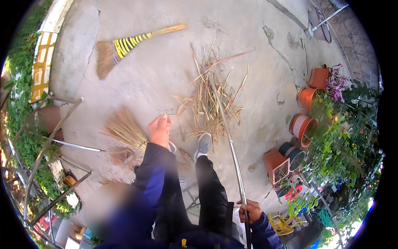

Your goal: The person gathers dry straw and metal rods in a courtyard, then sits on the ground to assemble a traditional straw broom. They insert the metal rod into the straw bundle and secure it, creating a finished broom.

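A heap of dry, straw-coloured stalks (207, 101) lies on the concrete ahead of my feet. My left hand (159, 130) is raised left of the heap, fingers pinched on a thin reddish-brown dry stalk (178, 112). Down at the lower right, my right hand (251, 211) wraps round a long metal pole (233, 151). The pole slants away over the heap, and what its far end carries cannot be made out among the stalks. A straw broom (126, 126) lies just left of my left hand, partly hidden by my forearm.
Another broom, banded yellow and black (124, 45), lies at the far left. Potted plants, including an orange pot (307, 98), line the right side. A metal frame (54, 137) stands at left near a thin metal rod (78, 145). My grey shoe (204, 144) touches the heap's near edge.
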Demonstrator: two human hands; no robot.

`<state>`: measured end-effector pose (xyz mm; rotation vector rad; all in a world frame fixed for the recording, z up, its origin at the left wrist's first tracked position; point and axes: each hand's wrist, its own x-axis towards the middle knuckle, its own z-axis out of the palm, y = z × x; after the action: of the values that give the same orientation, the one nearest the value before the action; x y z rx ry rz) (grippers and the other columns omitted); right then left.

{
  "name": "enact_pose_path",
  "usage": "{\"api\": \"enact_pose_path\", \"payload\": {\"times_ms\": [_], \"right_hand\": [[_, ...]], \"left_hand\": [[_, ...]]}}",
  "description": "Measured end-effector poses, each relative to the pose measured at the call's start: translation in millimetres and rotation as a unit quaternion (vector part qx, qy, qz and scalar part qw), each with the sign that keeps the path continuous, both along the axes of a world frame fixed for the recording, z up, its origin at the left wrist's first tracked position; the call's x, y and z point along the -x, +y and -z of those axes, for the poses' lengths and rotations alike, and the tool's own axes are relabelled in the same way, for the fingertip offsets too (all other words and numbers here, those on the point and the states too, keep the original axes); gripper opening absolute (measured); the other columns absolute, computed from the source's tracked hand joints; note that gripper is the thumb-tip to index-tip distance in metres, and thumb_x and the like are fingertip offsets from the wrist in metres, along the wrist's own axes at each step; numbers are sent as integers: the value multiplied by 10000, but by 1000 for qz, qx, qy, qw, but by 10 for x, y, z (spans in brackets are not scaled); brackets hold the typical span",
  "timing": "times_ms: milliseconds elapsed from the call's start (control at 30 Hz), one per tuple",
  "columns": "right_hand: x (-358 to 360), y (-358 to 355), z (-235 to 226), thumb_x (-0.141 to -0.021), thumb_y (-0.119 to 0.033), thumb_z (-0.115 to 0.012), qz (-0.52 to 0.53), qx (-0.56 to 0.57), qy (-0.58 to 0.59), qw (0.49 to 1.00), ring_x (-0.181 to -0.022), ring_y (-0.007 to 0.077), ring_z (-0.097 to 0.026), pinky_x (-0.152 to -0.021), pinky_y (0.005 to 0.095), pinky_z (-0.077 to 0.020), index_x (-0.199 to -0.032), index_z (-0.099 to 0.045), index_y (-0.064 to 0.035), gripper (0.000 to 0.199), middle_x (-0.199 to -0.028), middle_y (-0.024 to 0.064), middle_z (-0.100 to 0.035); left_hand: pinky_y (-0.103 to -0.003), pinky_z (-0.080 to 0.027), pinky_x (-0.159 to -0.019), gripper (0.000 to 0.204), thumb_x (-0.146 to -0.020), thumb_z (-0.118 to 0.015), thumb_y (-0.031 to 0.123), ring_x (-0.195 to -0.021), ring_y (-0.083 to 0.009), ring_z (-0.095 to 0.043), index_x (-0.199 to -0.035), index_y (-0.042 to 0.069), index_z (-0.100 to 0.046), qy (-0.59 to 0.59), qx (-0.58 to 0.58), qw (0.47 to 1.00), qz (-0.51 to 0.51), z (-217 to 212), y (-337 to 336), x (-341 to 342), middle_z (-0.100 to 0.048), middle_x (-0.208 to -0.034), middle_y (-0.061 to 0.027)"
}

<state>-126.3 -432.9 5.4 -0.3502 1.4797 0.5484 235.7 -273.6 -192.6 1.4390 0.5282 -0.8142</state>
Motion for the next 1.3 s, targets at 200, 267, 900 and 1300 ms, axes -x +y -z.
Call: {"api": "enact_pose_path", "payload": {"times_ms": [200, 267, 900, 1300], "right_hand": [[-110, -45, -172, -826, -150, -515, -117, 71, 21, 990, -428, 144, -453, -374, 285, -384, -1009, -541, -3, 237, -607, 68, -490], [-111, -64, -204, -823, -160, -528, -141, 62, 52, 987, -420, 145, -456, -368, 289, -389, -1000, -550, -9, 233, -604, 66, -493], [30, -249, -157, -784, -199, -585, -268, 122, 25, 955, -404, 164, -481, -351, 318, -405, -735, -512, -43, 179, -576, 67, -496], [-3, -295, -180, -791, -151, -561, -281, 128, 47, 950, -401, 166, -467, -338, 334, -386, -738, -500, -27, 147, -567, 68, -474]], "left_hand": [[-260, -276, -470, 272, -834, -525, 158, -501, -69, -343, -603, 17, -549, -206, -147, 942, 221, -689, 310, -154, -385, -501, 23], [-249, -244, -453, 278, -850, -519, 135, -487, -48, -314, -599, 15, -539, -233, -138, 939, 213, -817, 386, -56, -374, -506, 50], [-223, -184, -319, 319, -858, -556, 182, -330, -37, -284, -573, 52, -492, -105, -48, 990, 83, -1421, 649, 1019, -348, -441, 48], [-258, -181, -337, 330, -853, -563, 198, -354, -57, -275, -568, 43, -500, -46, 11, 986, 159, -1403, -355, 797, -361, -462, 39]]}}
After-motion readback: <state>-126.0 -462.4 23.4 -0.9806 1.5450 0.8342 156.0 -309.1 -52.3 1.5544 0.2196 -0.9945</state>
